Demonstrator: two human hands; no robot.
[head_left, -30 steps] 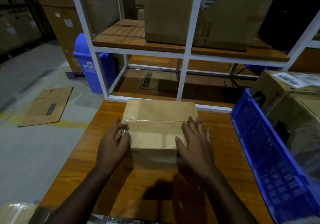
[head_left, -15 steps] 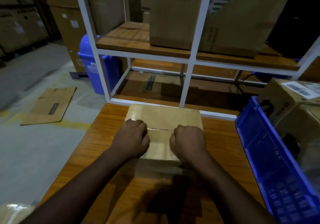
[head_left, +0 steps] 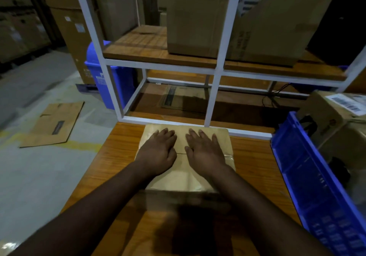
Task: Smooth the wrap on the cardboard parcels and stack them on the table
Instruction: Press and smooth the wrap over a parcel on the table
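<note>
A wrapped cardboard parcel (head_left: 181, 180) lies on the wooden table (head_left: 255, 168), close to the white frame at the table's far edge. My left hand (head_left: 158, 150) lies flat on the parcel's top, left of the middle seam, fingers straight and pointing away from me. My right hand (head_left: 206, 152) presses flat on the top just right of the seam, fingers spread. Clear wrap and tape glint at the parcel's right edge. Both hands cover most of the far half of the top.
A blue plastic crate (head_left: 316, 186) with more cardboard parcels (head_left: 328, 121) stands at the table's right. A white metal shelf frame (head_left: 215, 95) with large boxes (head_left: 196, 18) rises behind. A blue bin (head_left: 99, 73) and flattened cardboard (head_left: 53, 125) are on the floor at left.
My hands moved from the parcel's near sides onto its top, curled over the seam, then opened flat and slid toward the far edge.
</note>
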